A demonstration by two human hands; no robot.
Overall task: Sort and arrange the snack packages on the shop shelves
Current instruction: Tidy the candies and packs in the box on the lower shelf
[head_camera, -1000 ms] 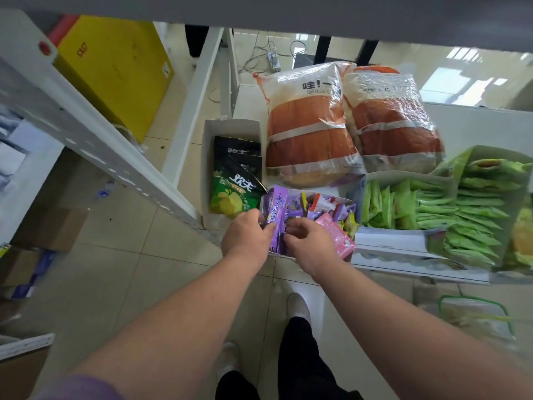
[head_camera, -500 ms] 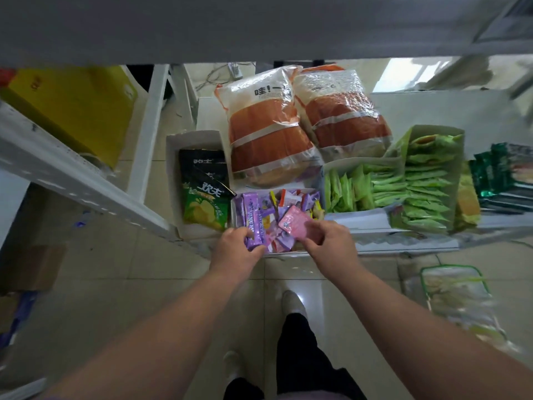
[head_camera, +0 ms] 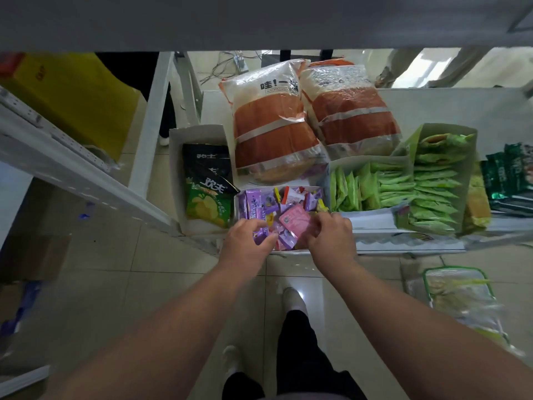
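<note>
At six o'clock on the shelf [head_camera: 409, 243], the left hand [head_camera: 245, 243] pinched a purple packet [head_camera: 261, 233] while the right hand [head_camera: 330, 235] gripped a pink packet [head_camera: 294, 220] by its edge; both looked light, crinkly and slippery.

Purple packets [head_camera: 257, 204], a pink packet [head_camera: 296, 221], green sachets [head_camera: 395, 186], orange-and-white banded bags [head_camera: 272, 122], yellow box [head_camera: 72, 93].

Open approach from the floor aisle [head_camera: 178, 272] to the shelf front. Overhead, capped by the upper shelf board [head_camera: 259, 21]. Behind the candy box [head_camera: 277, 189], blocked by two orange bags [head_camera: 274, 134]; hemmed sideways by chip box [head_camera: 199, 134] and green-packet box [head_camera: 372, 160].
</note>
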